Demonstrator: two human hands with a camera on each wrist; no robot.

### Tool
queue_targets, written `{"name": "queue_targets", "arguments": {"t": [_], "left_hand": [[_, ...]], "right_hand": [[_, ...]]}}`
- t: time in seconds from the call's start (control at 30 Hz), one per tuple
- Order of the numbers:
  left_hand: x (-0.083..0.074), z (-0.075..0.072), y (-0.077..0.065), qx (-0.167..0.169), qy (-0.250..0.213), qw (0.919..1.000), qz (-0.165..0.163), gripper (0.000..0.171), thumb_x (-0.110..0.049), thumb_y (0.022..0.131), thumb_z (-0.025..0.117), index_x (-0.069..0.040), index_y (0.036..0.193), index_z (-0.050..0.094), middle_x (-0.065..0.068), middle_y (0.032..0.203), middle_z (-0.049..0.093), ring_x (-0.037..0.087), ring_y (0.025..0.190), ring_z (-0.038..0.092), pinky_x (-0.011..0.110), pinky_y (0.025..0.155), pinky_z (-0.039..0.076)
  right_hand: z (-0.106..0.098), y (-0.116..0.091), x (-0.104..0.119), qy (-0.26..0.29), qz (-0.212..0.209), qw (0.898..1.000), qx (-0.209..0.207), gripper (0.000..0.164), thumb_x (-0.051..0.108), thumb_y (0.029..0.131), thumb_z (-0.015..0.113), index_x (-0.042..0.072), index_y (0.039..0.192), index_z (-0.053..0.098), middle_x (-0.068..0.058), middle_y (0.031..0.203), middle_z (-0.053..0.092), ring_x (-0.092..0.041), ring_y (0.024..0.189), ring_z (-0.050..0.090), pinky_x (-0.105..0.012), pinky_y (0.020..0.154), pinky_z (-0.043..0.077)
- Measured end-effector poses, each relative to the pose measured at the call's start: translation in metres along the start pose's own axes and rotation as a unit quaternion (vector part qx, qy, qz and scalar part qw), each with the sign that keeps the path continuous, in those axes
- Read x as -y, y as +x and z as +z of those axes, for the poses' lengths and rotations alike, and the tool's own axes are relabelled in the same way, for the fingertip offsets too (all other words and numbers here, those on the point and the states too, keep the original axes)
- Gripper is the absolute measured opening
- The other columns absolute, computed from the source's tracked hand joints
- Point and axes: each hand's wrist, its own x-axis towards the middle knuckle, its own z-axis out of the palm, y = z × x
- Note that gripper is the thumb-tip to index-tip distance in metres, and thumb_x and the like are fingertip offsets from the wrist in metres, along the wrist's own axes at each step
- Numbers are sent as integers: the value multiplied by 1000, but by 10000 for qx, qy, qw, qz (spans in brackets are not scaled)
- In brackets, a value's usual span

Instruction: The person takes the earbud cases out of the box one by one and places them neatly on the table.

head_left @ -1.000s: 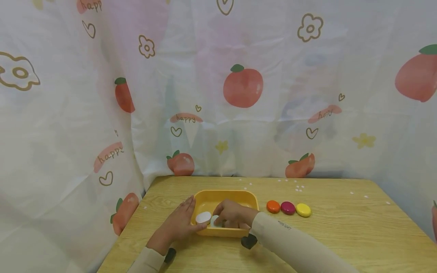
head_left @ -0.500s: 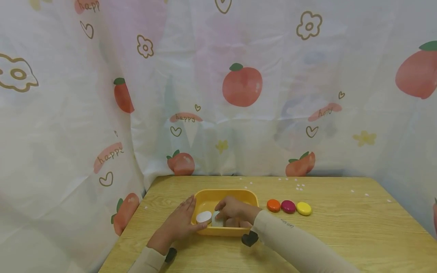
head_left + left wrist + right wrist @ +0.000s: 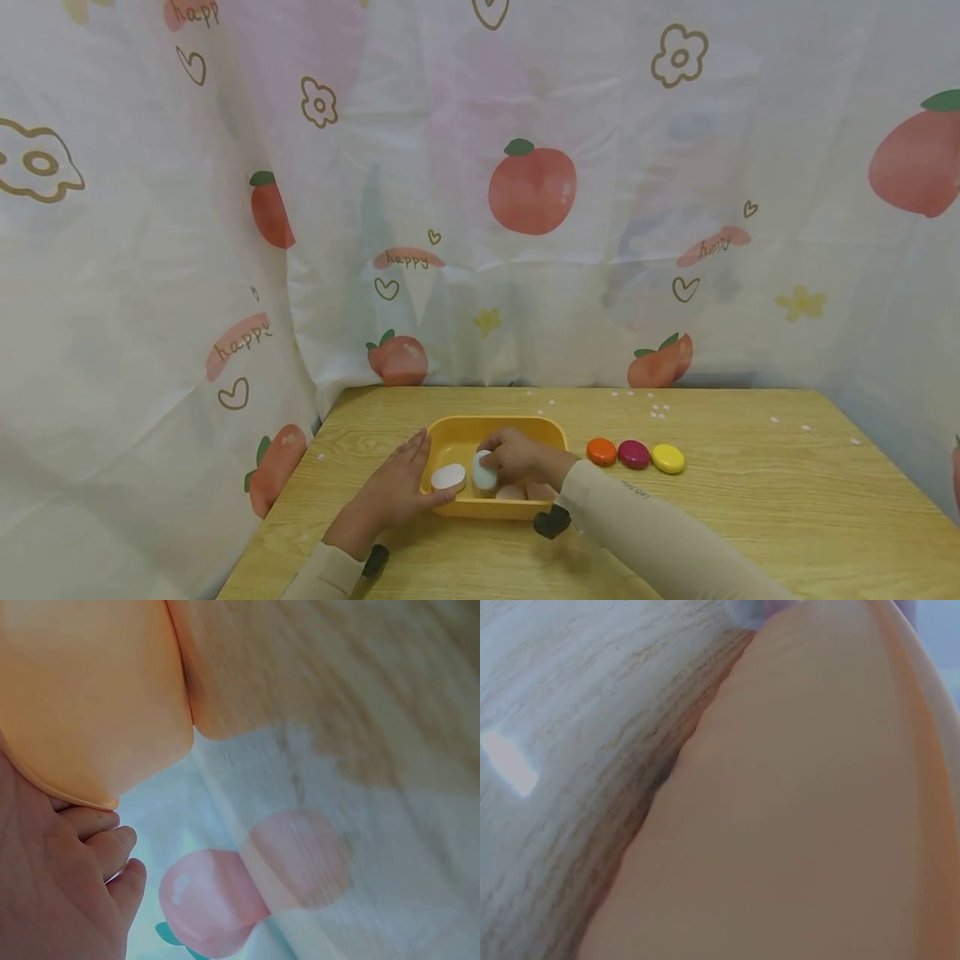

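Note:
In the head view a yellow rectangular tray sits on the wooden table. My left hand rests along its left end with fingers extended and thumb by the front rim. The left wrist view shows these fingertips against the tray's rim. Inside the tray my right hand pinches a pale, whitish-green oval piece, tilted up on end. A white oval piece lies to its left. Brownish-pink rounded pieces lie under the right hand, partly hidden.
Right of the tray, an orange round piece, a magenta one and a yellow one lie in a row. Several small white flecks dot the table's far part. A fruit-printed curtain hangs behind the table and at both sides.
My right hand has shifted slightly right and up, and the pale oval piece has tilted up with it, away from the white one. The left hand has stayed in place.

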Motion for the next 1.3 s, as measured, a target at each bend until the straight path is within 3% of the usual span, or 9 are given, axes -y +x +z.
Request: {"name": "queue_targets", "arguments": {"t": [0.27, 0.57, 0.87, 1.07, 1.3], "left_hand": [[-1, 0, 0, -35, -29, 10000, -8, 106, -73, 86, 48, 2, 154, 17, 13, 161, 13, 25, 146, 14, 45, 115, 17], [0, 1, 0, -65, -24, 10000, -47, 106, -73, 87, 48, 2, 154, 17, 12, 161, 13, 25, 146, 15, 45, 115, 17], [-1, 0, 0, -38, -13, 10000, -20, 106, -74, 86, 48, 1, 154, 16, 12, 161, 12, 24, 146, 14, 44, 116, 15], [-2, -1, -1, -78, -21, 10000, 2, 106, -74, 86, 48, 2, 154, 17, 12, 161, 13, 24, 146, 14, 44, 116, 14], [-3, -1, -1, -116, -39, 9999, -13, 106, -74, 86, 49, 3, 153, 19, 13, 160, 14, 24, 146, 15, 44, 116, 15]], "right_hand": [[-10, 0, 2, 447, 204, 9987, 99, 36, 5, 93, 64, -13, 123, 56, -18, 113, 59, -29, 94, 62, -46, 76, 56], [-27, -3, 3, -196, 98, 9993, 289, 22, 12, 92, 67, -7, 103, 69, -9, 91, 69, -22, 84, 66, -39, 75, 56], [-37, -7, -2, 518, 577, 9957, 504, 28, 10, 98, 58, -10, 117, 60, -15, 100, 64, -30, 91, 65, -41, 75, 57], [-42, -8, -5, 639, 583, 9951, 478, 27, 10, 101, 53, -10, 118, 59, -16, 100, 63, -29, 90, 65, -42, 76, 56], [-48, -14, -1, 324, 518, 9973, 402, 28, 13, 101, 53, -8, 117, 62, -12, 97, 65, -26, 89, 65, -40, 74, 57]]}}
